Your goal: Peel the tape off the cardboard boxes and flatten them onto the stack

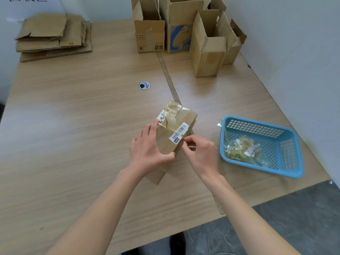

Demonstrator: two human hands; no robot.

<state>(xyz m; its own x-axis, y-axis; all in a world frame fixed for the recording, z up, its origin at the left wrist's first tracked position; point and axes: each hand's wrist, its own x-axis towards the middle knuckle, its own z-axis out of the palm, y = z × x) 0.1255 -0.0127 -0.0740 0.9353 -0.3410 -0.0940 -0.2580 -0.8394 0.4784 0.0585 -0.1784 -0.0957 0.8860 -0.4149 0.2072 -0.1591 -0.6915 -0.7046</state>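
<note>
A small cardboard box [174,126] stands in the middle of the wooden table, wrapped in clear tape and carrying a white barcode label [179,132]. My left hand [147,150] grips its near left side, thumb under the bottom edge and index finger up along the face. Beside the box's right edge, my right hand [198,151] pinches with thumb and fingertip at the tape near the label's lower corner. A stack of flattened cardboard [53,36] lies at the far left corner.
Several upright opened boxes [184,30] crowd the far middle and right. A blue plastic basket [292,162] with crumpled peeled tape [241,149] sits at my right near the table's edge. A round cable grommet [144,85] and a centre seam mark the tabletop.
</note>
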